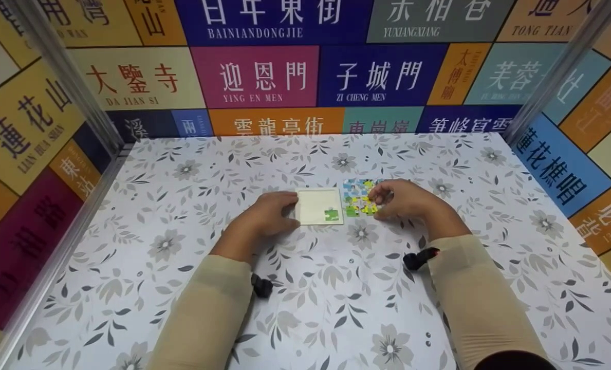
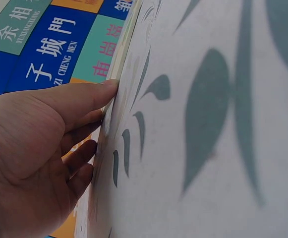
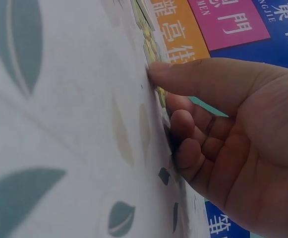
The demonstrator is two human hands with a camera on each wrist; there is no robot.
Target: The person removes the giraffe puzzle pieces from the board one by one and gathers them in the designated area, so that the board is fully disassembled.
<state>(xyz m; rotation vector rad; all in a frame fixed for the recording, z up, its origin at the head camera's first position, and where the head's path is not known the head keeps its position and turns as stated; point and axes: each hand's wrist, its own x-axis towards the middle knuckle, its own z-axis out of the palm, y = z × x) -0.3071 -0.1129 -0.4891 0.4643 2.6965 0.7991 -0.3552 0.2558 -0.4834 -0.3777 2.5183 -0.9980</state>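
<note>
A cream puzzle tray (image 1: 315, 203) lies flat on the table, with one green puzzle piece (image 1: 331, 215) in its lower right corner. My left hand (image 1: 272, 213) holds the tray's left side, thumb at the near corner and fingers at the far corner. Right beside the tray lies a patch of colourful puzzle pieces (image 1: 355, 199) in blue, yellow and green. My right hand (image 1: 405, 200) is at the patch's right side, fingers bent and thumb apart from the forefinger. In the right wrist view the thumb (image 3: 166, 74) touches the pieces' edge.
A white cloth with grey flowers and leaves covers the table (image 1: 336, 288). Panels with large printed characters (image 1: 254, 77) stand behind and at both sides. Metal posts (image 1: 552, 67) rise at the back corners. Small black devices (image 1: 262, 285) sit at both cuffs.
</note>
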